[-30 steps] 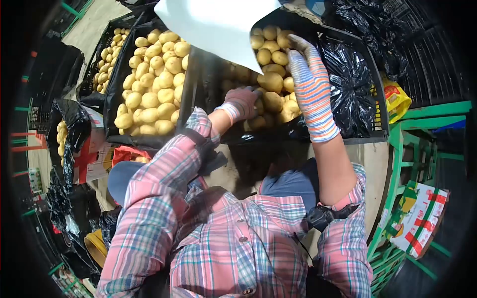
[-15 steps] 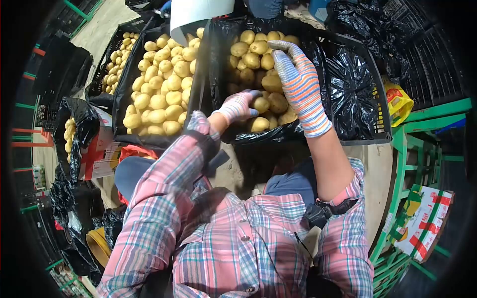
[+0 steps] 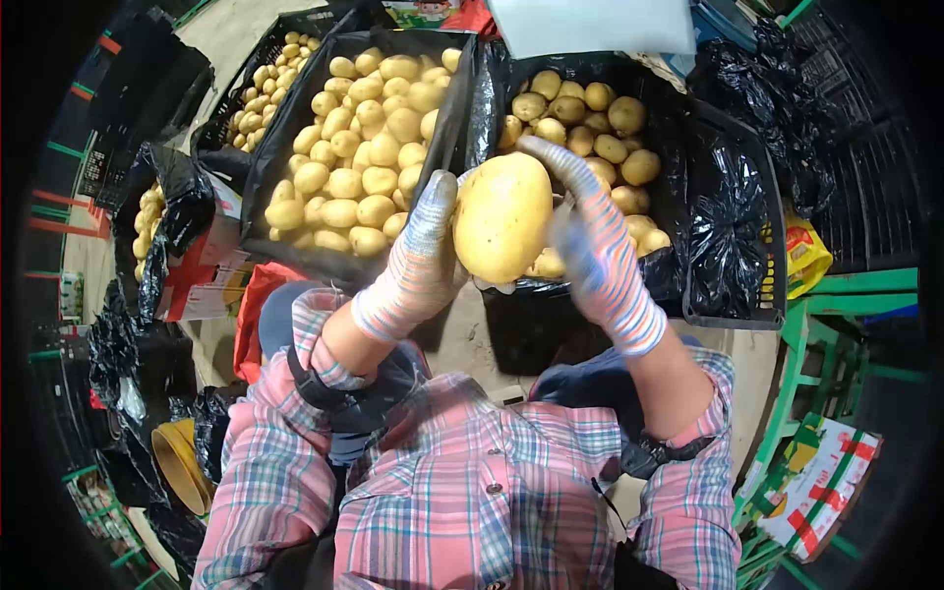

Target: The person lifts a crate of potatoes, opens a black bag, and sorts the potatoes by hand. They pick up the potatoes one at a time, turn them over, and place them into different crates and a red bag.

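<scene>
Both hands have come up out of the right crate [image 3: 733, 246] since a second ago. On the head camera I see the left hand [image 3: 418, 261] and right hand [image 3: 595, 246] closed around one large potato [image 3: 502, 218], raised above the crate's near edge.

Beyond the fingers [image 3: 433, 211] the heaped potatoes [image 3: 359, 147] fill both black crates [image 3: 733, 315]; a white sheet [image 3: 590, 25] overhangs farther out. Open floor [image 3: 462, 334] lies beneath the fingers.
</scene>
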Tool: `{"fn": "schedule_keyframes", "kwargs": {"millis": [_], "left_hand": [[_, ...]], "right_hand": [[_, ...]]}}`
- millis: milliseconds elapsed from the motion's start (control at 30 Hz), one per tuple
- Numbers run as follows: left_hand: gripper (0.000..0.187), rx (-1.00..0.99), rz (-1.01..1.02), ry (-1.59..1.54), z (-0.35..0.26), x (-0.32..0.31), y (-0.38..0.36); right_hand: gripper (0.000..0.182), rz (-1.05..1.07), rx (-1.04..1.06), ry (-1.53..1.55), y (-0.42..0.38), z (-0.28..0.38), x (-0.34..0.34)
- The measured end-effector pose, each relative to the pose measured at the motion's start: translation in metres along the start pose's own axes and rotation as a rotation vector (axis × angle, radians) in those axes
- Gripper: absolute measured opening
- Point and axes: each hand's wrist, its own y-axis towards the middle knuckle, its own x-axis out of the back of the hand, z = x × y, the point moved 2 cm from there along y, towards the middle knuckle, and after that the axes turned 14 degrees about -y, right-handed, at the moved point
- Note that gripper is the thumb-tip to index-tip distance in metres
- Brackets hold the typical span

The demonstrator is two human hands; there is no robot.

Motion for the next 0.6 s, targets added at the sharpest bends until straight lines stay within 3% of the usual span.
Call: {"fn": "schedule_keyframes", "kwargs": {"millis": [33, 67, 133, 200, 333, 367, 500, 533, 567, 600], "left_hand": [[0.072, -0.022, -0.049, -0.070, 0.002, 0.003, 0.000], [0.075, -0.043, -0.103, -0.143, 0.004, 0.007, -0.002], [0.071, -0.028, -0.084, -0.156, 0.006, 0.014, -0.007], [0.068, -0.291, -0.007, 0.506, 0.000, 0.011, -0.006], [0.062, -0.301, -0.075, 0.206, 0.006, 0.010, -0.007], [0.064, -0.247, -0.104, 0.280, 0.003, 0.012, -0.008], [0.069, -0.313, -0.139, 0.314, -0.010, 0.015, -0.009], [0.069, -0.445, -0.126, 0.471, -0.017, 0.013, -0.011], [0.069, -0.572, -0.112, 0.629, -0.023, 0.012, -0.014], [0.069, -0.568, -0.113, 0.623, -0.025, 0.012, -0.017]], "right_hand": [[0.086, -0.051, 0.174, -0.243, 0.003, -0.002, -0.008], [0.090, -0.052, 0.225, -0.349, 0.003, 0.001, -0.016], [0.077, -0.042, 0.129, -0.200, 0.003, 0.001, -0.026], [0.067, -0.088, 0.098, -0.115, 0.010, 0.004, -0.034], [0.038, -0.123, -0.040, 0.104, 0.024, -0.008, -0.030], [0.033, -0.120, -0.072, 0.228, 0.025, -0.013, -0.032], [0.051, -0.108, 0.157, -0.083, 0.021, 0.003, -0.047], [0.059, -0.134, 0.248, -0.240, 0.019, 0.011, -0.050], [0.056, -0.137, 0.225, -0.181, 0.019, 0.012, -0.052], [0.052, -0.147, 0.196, -0.122, 0.018, 0.013, -0.054]]}}
